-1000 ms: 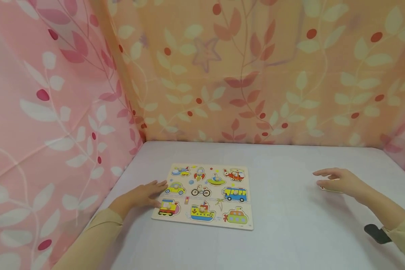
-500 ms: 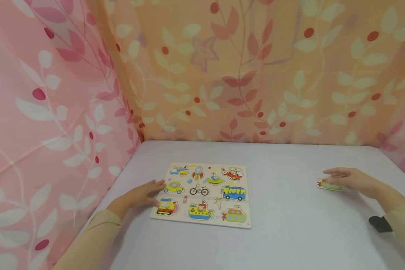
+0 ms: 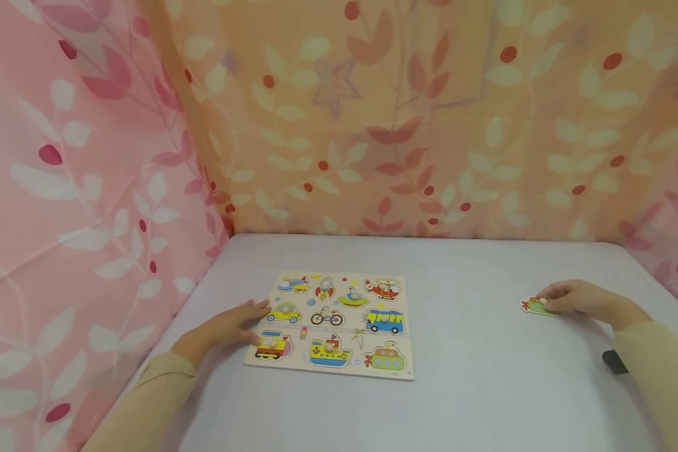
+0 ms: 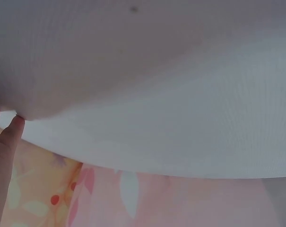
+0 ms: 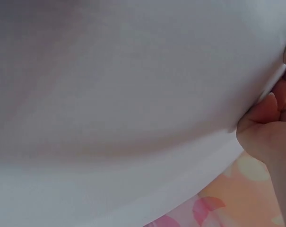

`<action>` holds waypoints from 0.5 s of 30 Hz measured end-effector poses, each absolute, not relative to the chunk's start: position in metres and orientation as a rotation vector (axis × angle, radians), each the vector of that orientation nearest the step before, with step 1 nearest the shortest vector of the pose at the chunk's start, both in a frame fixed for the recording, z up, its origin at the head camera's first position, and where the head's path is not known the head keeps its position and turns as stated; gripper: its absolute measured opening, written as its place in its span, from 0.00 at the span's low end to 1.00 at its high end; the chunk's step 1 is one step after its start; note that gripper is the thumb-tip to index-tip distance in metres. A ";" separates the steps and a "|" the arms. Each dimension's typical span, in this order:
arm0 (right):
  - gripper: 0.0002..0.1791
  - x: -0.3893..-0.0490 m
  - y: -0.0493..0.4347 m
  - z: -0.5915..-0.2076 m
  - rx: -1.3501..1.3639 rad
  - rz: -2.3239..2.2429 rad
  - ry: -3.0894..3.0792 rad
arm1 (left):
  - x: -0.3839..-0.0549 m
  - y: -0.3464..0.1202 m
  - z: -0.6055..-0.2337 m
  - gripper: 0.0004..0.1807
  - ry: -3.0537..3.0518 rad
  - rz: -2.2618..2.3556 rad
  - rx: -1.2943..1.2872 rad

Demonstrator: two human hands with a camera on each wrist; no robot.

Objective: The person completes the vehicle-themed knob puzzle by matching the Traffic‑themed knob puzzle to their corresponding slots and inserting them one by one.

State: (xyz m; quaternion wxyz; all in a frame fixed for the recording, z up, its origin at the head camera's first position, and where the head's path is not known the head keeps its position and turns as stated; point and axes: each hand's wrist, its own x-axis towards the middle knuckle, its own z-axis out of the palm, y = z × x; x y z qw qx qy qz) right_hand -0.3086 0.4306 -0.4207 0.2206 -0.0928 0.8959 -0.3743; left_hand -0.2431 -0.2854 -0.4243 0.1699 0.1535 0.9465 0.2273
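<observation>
A wooden knob puzzle board (image 3: 347,323) with vehicle pictures lies on the table. Its lower right spot shows a green submarine picture (image 3: 387,359) without a knob. My left hand (image 3: 226,326) rests at the board's left edge, fingers spread, with the fingertips near the car piece (image 3: 284,312) and the thumb by the train piece (image 3: 273,345). Far to the right, my right hand (image 3: 584,301) pinches a submarine puzzle piece (image 3: 533,306) from above, covering its right part. In the right wrist view the fingers (image 5: 268,111) are curled in low over the white cloth.
White cloth covers the table (image 3: 463,389). Patterned curtains, orange at the back (image 3: 407,125) and pink at the left (image 3: 102,188), stand around it. A dark strap-like object (image 3: 614,362) shows by the right forearm.
My right hand has come down onto the submarine piece and its fingers have closed on it. The left hand has stayed at the board. The head view has shifted slightly.
</observation>
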 end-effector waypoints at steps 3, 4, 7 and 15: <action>0.23 -0.309 0.427 -0.421 -0.245 -1.000 2.519 | -0.241 -0.287 -0.424 0.43 2.688 0.648 0.422; 0.23 -0.309 0.426 -0.420 -0.236 -0.987 2.532 | -0.241 -0.287 -0.424 0.43 2.691 0.646 0.425; 0.24 -0.307 0.425 -0.420 -0.204 -0.973 2.557 | -0.241 -0.287 -0.424 0.43 2.692 0.659 0.423; 0.24 -0.305 0.421 -0.420 -0.164 -0.963 2.588 | -0.240 -0.287 -0.423 0.44 2.680 0.661 0.384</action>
